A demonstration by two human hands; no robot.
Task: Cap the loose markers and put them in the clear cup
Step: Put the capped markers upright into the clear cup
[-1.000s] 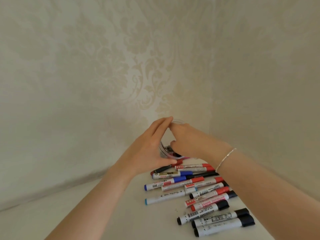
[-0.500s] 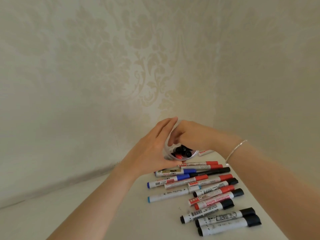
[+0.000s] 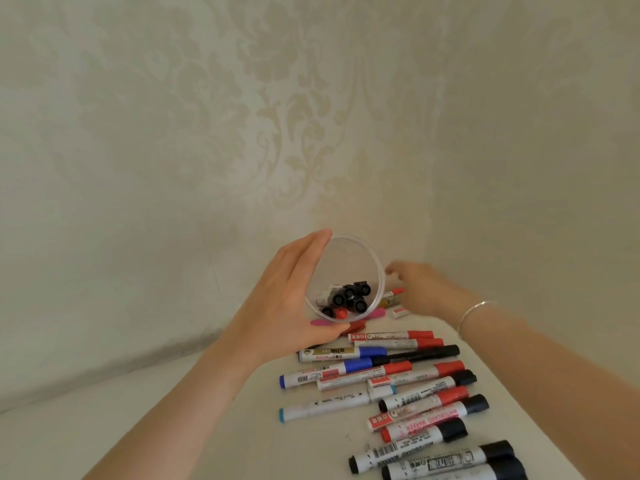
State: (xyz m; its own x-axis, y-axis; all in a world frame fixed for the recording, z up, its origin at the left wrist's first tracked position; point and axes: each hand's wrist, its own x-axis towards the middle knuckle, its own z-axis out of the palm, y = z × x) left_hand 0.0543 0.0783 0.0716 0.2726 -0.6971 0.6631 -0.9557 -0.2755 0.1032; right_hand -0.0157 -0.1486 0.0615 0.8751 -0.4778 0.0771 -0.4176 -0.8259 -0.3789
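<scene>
My left hand grips the clear cup from its left side and holds it tilted, mouth toward me. Inside the clear cup lie several markers with black and red ends. My right hand hovers just right of the cup, fingers loosely spread and blurred, holding nothing. Several capped markers with red, blue and black caps lie in rows on the white table below the cup. A few small markers lie behind the cup near my right hand.
Patterned beige walls meet in a corner right behind the cup. The table's bare surface stretches to the left of the marker rows. A silver bracelet circles my right wrist.
My right hand has left the cup's rim and moved to the right. The cup's mouth has tipped more toward me, showing the markers inside.
</scene>
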